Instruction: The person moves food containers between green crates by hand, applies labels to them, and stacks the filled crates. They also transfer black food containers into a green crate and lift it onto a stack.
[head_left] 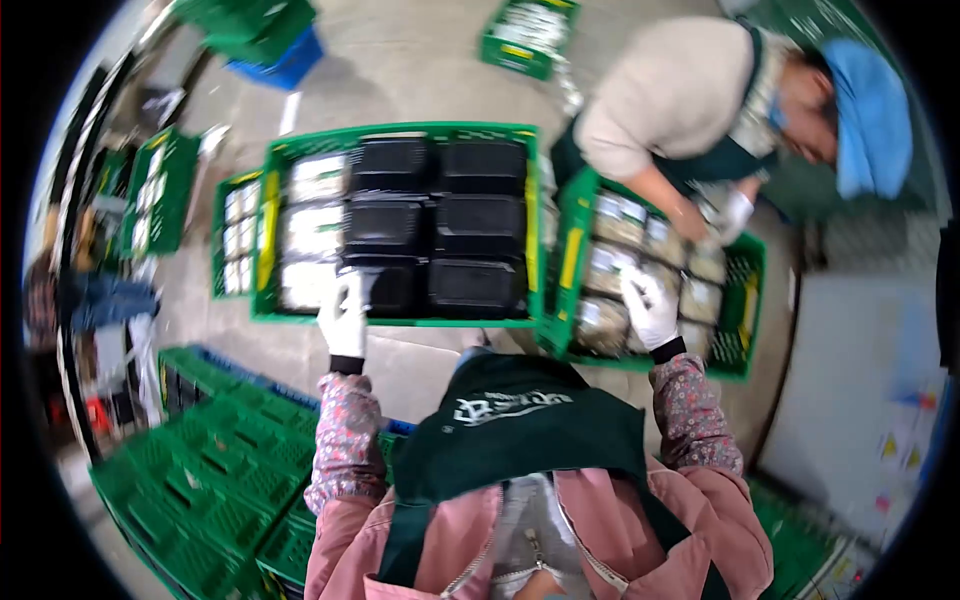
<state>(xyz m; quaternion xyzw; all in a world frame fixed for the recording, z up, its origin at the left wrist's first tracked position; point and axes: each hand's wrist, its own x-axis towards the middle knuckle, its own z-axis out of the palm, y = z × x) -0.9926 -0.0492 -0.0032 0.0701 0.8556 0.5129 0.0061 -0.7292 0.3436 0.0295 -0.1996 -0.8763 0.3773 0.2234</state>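
Head view: two gloved hands out over crates. Left hand (345,310) at the near rim of the middle green crate (400,322), between pale-topped packs (312,232) and black containers (390,224); blur, cannot tell whether it pinches anything. Right hand (650,308) over clear packs (603,322) inside the right-hand green crate (752,310), near its close edge; grip likewise unclear. Black containers fill two columns, pale-topped packs one column along the left wall. The two crates sit side by side, little or no gap. Co-worker (680,100) leans over the right-hand crate's far edge, crowding that side. Open floor (400,70) beyond the middle crate; narrower bare strip on its near side, before stacked crates (200,470) lower left.
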